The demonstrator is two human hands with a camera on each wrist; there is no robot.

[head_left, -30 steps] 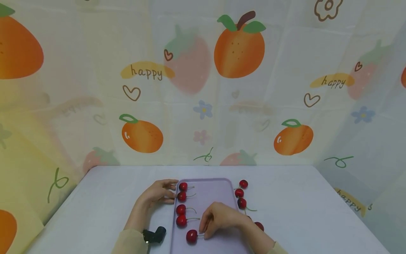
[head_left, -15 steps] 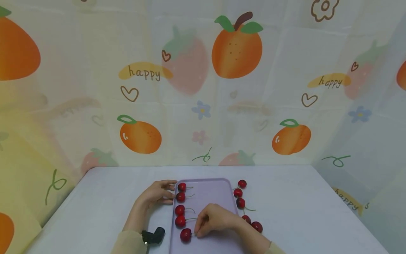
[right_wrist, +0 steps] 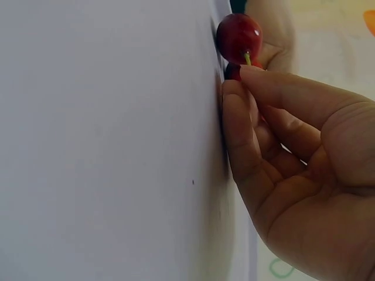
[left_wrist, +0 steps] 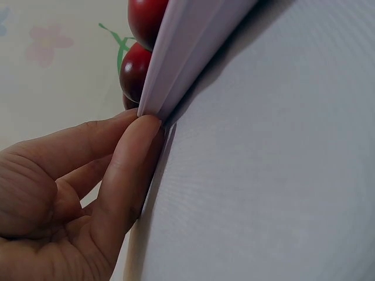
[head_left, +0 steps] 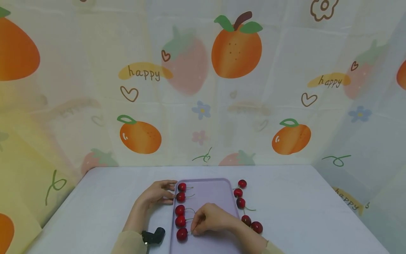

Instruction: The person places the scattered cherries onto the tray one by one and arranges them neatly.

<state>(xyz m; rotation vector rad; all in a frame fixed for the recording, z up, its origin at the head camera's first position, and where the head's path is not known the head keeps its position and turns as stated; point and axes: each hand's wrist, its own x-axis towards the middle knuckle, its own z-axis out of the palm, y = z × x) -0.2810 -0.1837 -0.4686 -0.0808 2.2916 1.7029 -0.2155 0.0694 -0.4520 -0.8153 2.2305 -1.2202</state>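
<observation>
My right hand [head_left: 211, 218] pinches the thin green stem of a dark red cherry [head_left: 182, 234] between thumb and fingers, low over the lilac tray [head_left: 212, 192]. In the right wrist view that cherry [right_wrist: 238, 38] hangs just past the fingertips. Above it in the head view, several cherries form a column along the tray's left side, stems pointing right; one of these is a cherry [head_left: 180, 221]. My left hand [head_left: 156, 192] touches the tray's far left rim with relaxed fingers. The left wrist view shows the thumb [left_wrist: 130, 149] against the tray's outer wall [left_wrist: 193, 52].
Right of the tray, several more cherries lie in a line on the white table [head_left: 298, 211], among them a cherry [head_left: 256, 227]. A black device [head_left: 154, 235] is strapped at the left wrist. A fruit-printed curtain [head_left: 203, 88] hangs behind the table.
My right hand has drawn the pinched cherry leftward across the tray, so it now lines up under the left column. My left hand stays at the rim.
</observation>
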